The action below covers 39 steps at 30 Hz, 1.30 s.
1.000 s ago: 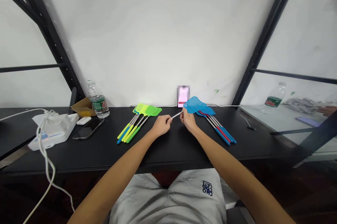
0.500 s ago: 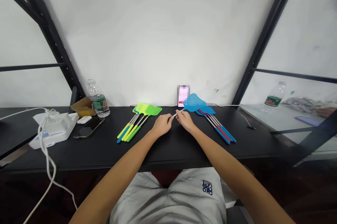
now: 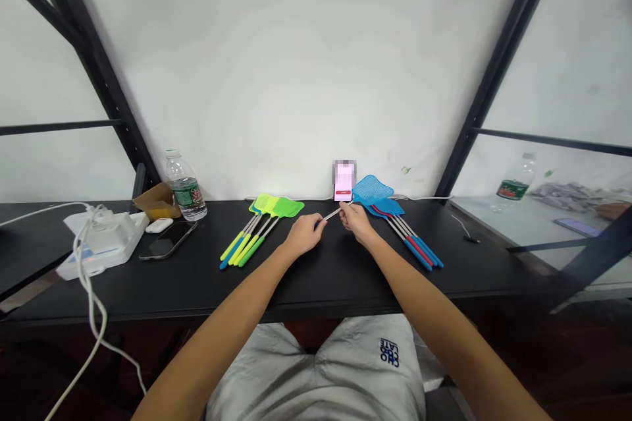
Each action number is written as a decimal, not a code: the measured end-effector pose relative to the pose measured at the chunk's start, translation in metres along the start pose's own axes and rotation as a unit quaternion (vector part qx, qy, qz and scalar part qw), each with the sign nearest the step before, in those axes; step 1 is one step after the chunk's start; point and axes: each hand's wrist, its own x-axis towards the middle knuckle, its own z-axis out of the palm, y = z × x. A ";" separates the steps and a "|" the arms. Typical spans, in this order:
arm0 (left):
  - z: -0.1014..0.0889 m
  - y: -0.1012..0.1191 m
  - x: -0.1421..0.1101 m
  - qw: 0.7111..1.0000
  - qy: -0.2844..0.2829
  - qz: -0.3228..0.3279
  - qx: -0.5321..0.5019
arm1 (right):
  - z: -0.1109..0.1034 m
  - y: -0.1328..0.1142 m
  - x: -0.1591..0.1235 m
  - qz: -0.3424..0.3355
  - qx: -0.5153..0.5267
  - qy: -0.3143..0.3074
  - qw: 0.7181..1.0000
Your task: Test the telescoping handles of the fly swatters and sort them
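Note:
Between my two hands is a blue fly swatter (image 3: 371,188) with a thin metal shaft, its head pointing up to the right. My left hand (image 3: 306,232) is closed around its handle end, which the fingers hide. Farther up, near the head, my right hand (image 3: 356,221) pinches the shaft. Right of it, more fly swatters (image 3: 417,251) with blue and red handles lie fanned on the black table (image 3: 316,282). Left of my left hand lies another fan of fly swatters (image 3: 249,246), mostly yellow and green with one blue handle.
A phone (image 3: 343,182) stands upright by the wall. At left are a water bottle (image 3: 186,190), an open cardboard box (image 3: 157,200), a dark phone (image 3: 168,240), a white case (image 3: 158,226) and a white power strip (image 3: 101,243) with cables. Black metal posts (image 3: 486,82) frame the table.
My right hand has slid right along the shaft, and the swatter's head has shifted right with it. More metal shaft shows between my hands. My left hand has stayed nearly still.

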 end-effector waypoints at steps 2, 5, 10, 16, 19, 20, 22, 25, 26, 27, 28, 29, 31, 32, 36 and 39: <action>0.001 -0.001 0.000 1.000 0.002 0.003 -0.002 | -0.001 0.000 0.000 0.006 0.000 -0.005 1.000; 0.002 -0.002 -0.001 1.000 0.011 0.007 -0.014 | 0.001 0.001 -0.003 0.009 0.000 -0.027 1.000; 0.005 -0.001 0.000 0.998 0.030 0.005 -0.059 | 0.009 0.001 -0.007 -0.002 -0.010 -0.086 0.996; 0.006 0.000 0.002 0.993 0.052 -0.009 -0.102 | 0.009 -0.003 -0.007 -0.030 -0.009 -0.087 0.996; 0.006 0.002 0.002 0.992 0.045 -0.016 -0.116 | 0.009 -0.002 -0.007 -0.051 -0.006 -0.110 0.993; 0.006 0.002 0.002 0.992 0.046 -0.022 -0.119 | 0.009 -0.002 -0.007 -0.053 -0.007 -0.114 0.992; 0.007 0.003 0.002 0.989 0.049 -0.032 -0.133 | 0.009 -0.002 -0.007 -0.051 -0.009 -0.114 0.992; 0.010 0.003 0.003 0.979 0.055 -0.050 -0.192 | 0.011 -0.002 -0.010 -0.043 -0.015 -0.130 0.991; 0.010 0.003 0.004 0.971 0.053 -0.062 -0.226 | 0.012 -0.003 -0.011 -0.039 -0.019 -0.145 0.989; 0.011 0.003 0.004 0.960 0.047 -0.076 -0.265 | 0.014 -0.003 -0.013 -0.035 -0.023 -0.161 0.986; 0.011 0.004 0.004 0.946 0.038 -0.091 -0.310 | 0.015 -0.004 -0.014 -0.031 -0.026 -0.176 0.984; 0.010 0.005 0.005 0.929 0.025 -0.103 -0.356 | 0.016 -0.004 -0.015 -0.028 -0.028 -0.185 0.982; 0.009 0.006 0.005 0.895 0.000 -0.116 -0.431 | 0.018 -0.003 -0.015 -0.027 -0.031 -0.190 0.981; 0.009 0.007 0.004 0.883 -0.010 -0.117 -0.454 | 0.017 -0.002 -0.014 -0.027 -0.035 -0.187 0.981; 0.009 0.009 0.003 0.874 -0.039 -0.113 -0.472 | 0.012 0.001 -0.010 -0.037 -0.068 -0.140 0.987; 0.011 0.007 0.003 0.882 -0.050 -0.110 -0.455 | 0.007 0.000 -0.008 -0.033 -0.065 -0.095 0.993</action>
